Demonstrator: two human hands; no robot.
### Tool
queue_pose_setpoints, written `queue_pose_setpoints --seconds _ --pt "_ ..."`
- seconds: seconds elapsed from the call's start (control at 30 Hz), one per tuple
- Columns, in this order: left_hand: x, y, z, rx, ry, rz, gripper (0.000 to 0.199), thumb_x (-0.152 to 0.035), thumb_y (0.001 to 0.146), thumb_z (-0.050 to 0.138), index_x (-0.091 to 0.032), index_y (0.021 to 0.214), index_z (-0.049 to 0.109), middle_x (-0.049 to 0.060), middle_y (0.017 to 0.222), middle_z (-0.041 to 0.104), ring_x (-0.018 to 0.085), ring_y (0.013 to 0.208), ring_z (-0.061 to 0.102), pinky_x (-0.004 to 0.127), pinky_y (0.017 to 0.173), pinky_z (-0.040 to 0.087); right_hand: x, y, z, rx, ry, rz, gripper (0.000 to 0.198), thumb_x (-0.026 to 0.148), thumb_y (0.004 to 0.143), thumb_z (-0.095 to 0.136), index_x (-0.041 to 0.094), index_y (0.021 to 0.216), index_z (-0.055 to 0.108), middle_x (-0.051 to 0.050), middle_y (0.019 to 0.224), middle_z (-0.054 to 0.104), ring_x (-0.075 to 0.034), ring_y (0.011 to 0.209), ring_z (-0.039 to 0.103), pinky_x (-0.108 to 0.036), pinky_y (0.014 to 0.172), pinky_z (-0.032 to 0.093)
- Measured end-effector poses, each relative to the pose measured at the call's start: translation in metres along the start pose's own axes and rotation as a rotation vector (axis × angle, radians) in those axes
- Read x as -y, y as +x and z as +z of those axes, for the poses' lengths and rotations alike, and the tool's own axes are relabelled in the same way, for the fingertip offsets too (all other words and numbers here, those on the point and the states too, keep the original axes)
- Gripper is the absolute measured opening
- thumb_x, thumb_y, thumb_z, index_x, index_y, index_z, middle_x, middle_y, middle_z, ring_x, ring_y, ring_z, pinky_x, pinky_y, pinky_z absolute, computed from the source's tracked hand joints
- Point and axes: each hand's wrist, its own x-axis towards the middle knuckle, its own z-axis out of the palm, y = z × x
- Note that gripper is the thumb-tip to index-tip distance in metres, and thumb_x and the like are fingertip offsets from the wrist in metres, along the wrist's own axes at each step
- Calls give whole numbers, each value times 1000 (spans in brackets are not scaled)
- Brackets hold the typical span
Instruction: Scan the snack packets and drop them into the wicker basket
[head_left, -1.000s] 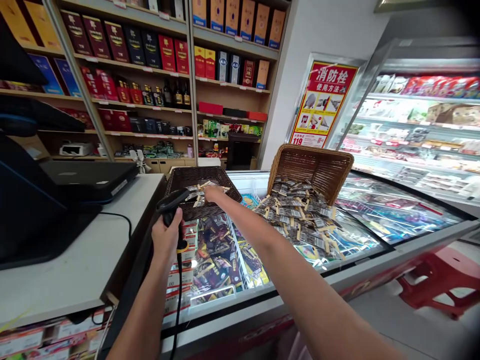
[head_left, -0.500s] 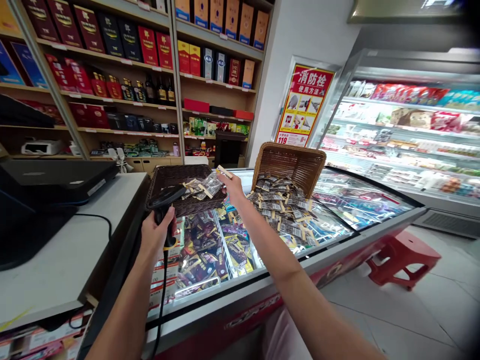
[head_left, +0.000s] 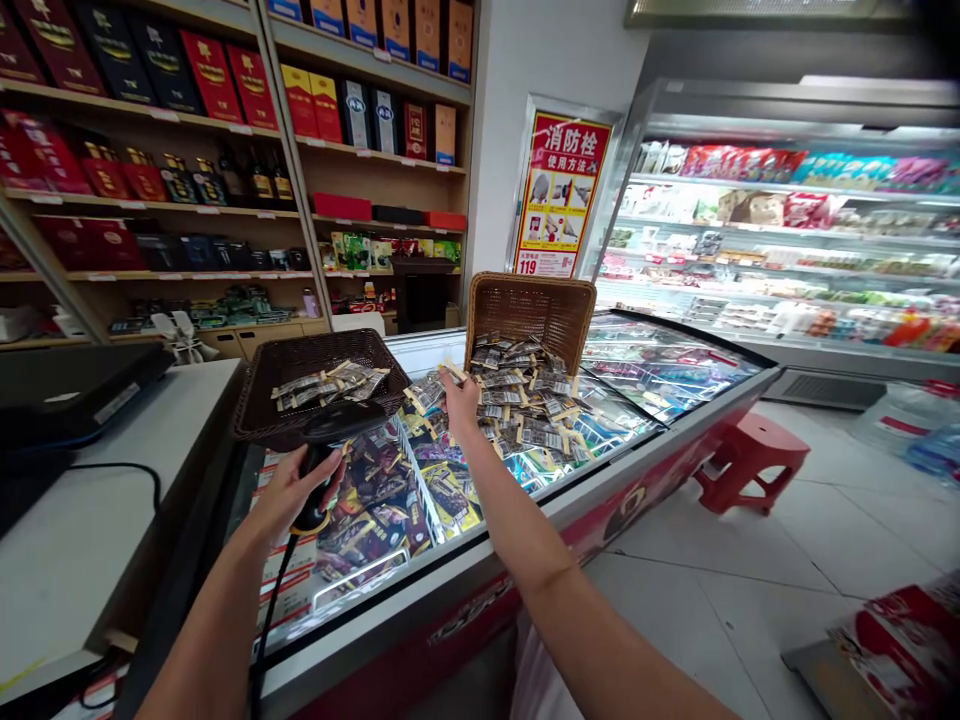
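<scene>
My left hand (head_left: 289, 490) is closed round the grip of a black corded barcode scanner (head_left: 343, 422), its head over the front edge of a dark brown wicker basket (head_left: 250, 405). Several small snack packets (head_left: 326, 385) lie in that basket. Between the two baskets, my right hand (head_left: 462, 400) pinches a clear-and-cream snack packet (head_left: 426, 391) just above the freezer glass. Right beside it, a heap of similar packets (head_left: 525, 400) spills from a tipped light brown wicker basket (head_left: 529, 292) onto the freezer top.
The glass-topped chest freezer (head_left: 450, 580) holds packaged goods. A white counter (head_left: 150, 500) with black equipment stands on the left. A red stool (head_left: 754, 465) is on the floor at right, with a lit refrigerated case (head_left: 750, 220) behind. Boxed goods fill the shelves (head_left: 360, 150).
My view has turned right. My right hand has gone from over the dark basket towards the heap, a packet in its fingers in both frames. My left hand keeps the scanner.
</scene>
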Motion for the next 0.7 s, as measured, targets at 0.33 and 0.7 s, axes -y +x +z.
queue_pose_setpoints --seconds 0.33,0.7 --pt "1 1 5 48 19 2 46 -59 72 84 -21 68 56 -2 54 54 12 43 44 26 45 34 0 -3 -1 18 -44 51 28 41 85 73 20 102 66 11 56 40 -10 45 36 -24 44 30" --pt "-9 5 7 -225 -58 -97 62 -68 50 90 -22 79 59 -1 62 60 13 46 45 28 43 36 -4 7 -4 -28 -332 -70 52 46 94 65 25 138 47 -2 95 63 -16 60 60 -28 53 50"
